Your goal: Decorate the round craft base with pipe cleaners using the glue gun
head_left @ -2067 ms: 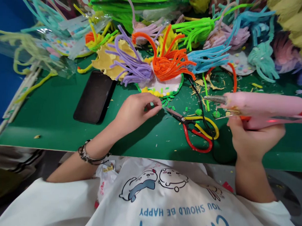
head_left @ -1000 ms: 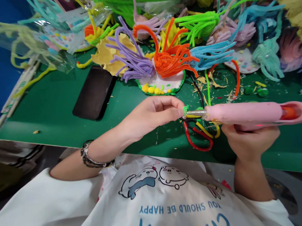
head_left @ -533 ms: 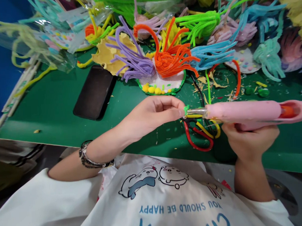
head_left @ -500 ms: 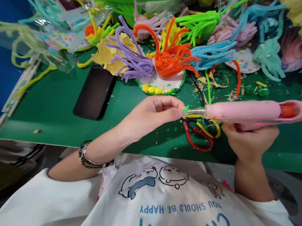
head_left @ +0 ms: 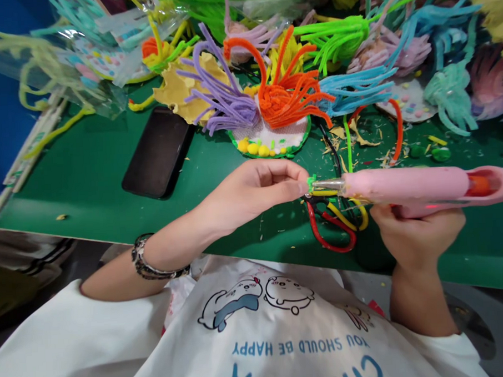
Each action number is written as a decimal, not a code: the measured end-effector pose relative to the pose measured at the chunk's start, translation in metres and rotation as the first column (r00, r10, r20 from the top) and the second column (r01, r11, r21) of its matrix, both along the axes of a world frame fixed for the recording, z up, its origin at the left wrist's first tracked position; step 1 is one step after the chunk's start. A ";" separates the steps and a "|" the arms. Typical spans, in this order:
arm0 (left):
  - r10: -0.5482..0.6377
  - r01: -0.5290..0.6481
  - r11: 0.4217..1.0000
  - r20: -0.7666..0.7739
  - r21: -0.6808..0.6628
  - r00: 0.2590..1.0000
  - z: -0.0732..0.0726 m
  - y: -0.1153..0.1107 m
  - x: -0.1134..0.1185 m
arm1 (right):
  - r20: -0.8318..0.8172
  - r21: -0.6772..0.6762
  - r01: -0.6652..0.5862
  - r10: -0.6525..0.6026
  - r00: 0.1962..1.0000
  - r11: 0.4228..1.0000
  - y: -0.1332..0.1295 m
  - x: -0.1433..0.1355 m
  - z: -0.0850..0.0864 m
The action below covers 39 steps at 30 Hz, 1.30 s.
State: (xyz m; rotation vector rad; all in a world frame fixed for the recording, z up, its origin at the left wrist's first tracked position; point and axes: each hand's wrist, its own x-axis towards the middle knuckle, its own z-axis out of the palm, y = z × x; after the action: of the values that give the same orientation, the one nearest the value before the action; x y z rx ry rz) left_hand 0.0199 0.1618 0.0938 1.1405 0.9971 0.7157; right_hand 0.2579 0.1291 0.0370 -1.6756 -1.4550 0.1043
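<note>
My left hand (head_left: 264,191) pinches a small green fuzzy piece (head_left: 311,183) between thumb and fingertips. My right hand (head_left: 416,234) is wrapped round the handle of a pink glue gun (head_left: 405,184), held level with its metal nozzle pointing left. The nozzle tip is at the green piece and seems to touch it. Below the nozzle lie scissors (head_left: 331,246) with red and yellow handles, partly hidden by the gun. Just beyond my left hand rests a round white piece (head_left: 270,136) with a green edge, yellow pompoms, and purple and orange pipe-cleaner bundles on it.
A black phone (head_left: 156,154) lies on the green table (head_left: 88,184) to the left. Across the back are blue pipe cleaners (head_left: 358,89), bright green pipe cleaners (head_left: 332,37) and plastic bags. Scraps and green pompoms (head_left: 440,154) are scattered at the right.
Both hands hold nearly the same pose, with the glue gun's nozzle still at the green piece. The view has shifted very slightly.
</note>
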 end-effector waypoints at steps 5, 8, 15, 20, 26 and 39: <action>-0.002 0.002 1.000 0.002 -0.003 1.000 -0.001 0.001 -0.001 | 0.021 0.070 -0.056 0.055 0.998 0.996 0.001 0.002 -0.002; -0.005 0.005 1.000 0.009 -0.010 1.000 -0.002 0.001 -0.001 | 0.031 0.079 -0.066 0.063 0.997 0.995 0.001 0.003 -0.003; -0.010 0.011 1.000 0.036 -0.005 0.999 -0.003 0.001 0.000 | 0.069 0.115 -0.077 0.069 0.995 0.990 0.001 0.004 -0.005; -0.015 0.015 1.000 -0.007 -0.016 1.000 0.000 0.000 0.000 | 0.087 0.126 -0.065 0.054 0.995 0.990 0.000 0.005 -0.006; -0.018 0.018 1.000 -0.002 -0.015 1.000 -0.002 0.001 0.000 | 0.119 0.112 -0.053 0.040 0.992 0.992 -0.002 0.008 -0.010; -0.048 0.050 0.998 0.035 -0.047 0.998 -0.003 0.001 -0.001 | 0.282 0.277 -0.203 0.122 0.952 0.939 0.001 0.014 -0.015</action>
State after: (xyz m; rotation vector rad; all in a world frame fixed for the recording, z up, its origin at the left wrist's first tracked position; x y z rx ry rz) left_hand 0.0185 0.1626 0.0907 1.1047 0.9499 0.6668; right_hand 0.2721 0.1297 0.0218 -1.3518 -1.7104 -0.2480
